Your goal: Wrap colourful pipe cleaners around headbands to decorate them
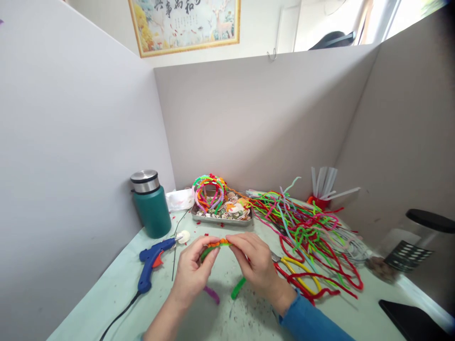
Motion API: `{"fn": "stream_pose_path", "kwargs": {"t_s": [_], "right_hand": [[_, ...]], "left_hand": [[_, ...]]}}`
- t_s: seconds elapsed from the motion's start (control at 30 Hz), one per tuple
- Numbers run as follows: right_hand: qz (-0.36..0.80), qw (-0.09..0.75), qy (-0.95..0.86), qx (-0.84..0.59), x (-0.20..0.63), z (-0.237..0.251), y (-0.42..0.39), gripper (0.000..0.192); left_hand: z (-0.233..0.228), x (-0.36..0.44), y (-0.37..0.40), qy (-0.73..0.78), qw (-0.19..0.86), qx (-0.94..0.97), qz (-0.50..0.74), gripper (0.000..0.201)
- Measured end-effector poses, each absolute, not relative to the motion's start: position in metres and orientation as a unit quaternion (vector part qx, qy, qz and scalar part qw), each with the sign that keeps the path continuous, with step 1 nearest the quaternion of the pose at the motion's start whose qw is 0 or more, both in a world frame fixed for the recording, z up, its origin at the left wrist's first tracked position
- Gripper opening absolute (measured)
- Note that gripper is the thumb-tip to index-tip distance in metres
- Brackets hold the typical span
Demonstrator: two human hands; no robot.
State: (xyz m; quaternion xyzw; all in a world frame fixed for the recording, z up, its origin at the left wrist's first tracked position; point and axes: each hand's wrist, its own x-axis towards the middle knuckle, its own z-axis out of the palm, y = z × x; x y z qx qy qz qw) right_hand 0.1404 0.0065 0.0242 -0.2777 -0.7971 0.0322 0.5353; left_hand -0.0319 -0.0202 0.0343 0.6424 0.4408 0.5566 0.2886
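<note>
Partitions (249, 118) are enclosing a pale green table (117, 289) at lower centre, with a framed print (185, 23) hanging at the top. Both hands, left (194, 272) and right (258, 265), are pinching an orange-and-green wrapped hoop (216, 245) above the table, purple and green ends trailing below.

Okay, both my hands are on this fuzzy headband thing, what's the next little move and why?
Probably wind the orange pipe cleaner one more turn round the headband. Your left hand and right hand pinch it at the top, where the orange wrap is short, while the purple end and green end hang below.
</note>
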Motion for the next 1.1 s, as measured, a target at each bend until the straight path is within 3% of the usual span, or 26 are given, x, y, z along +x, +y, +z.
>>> {"fn": "stream_pose_path", "kwargs": {"t_s": [0.3,0.57,1.1], "right_hand": [[0.076,0.546,-0.789,-0.271,0.1380,0.0259,0.0057,0.028],[0.099,0.542,-0.796,-0.252,0.1376,0.0278,0.0044,0.032],[0.147,0.511,-0.812,-0.243,0.1346,0.0295,0.0031,0.033]], "left_hand": [[0.0284,-0.0331,-0.0177,0.411,0.282,0.651,0.572,0.016],[0.0364,-0.0312,-0.0216,0.406,0.174,0.700,0.560,0.023],[0.0319,-0.0292,-0.0248,0.425,0.165,0.690,0.562,0.021]]}}
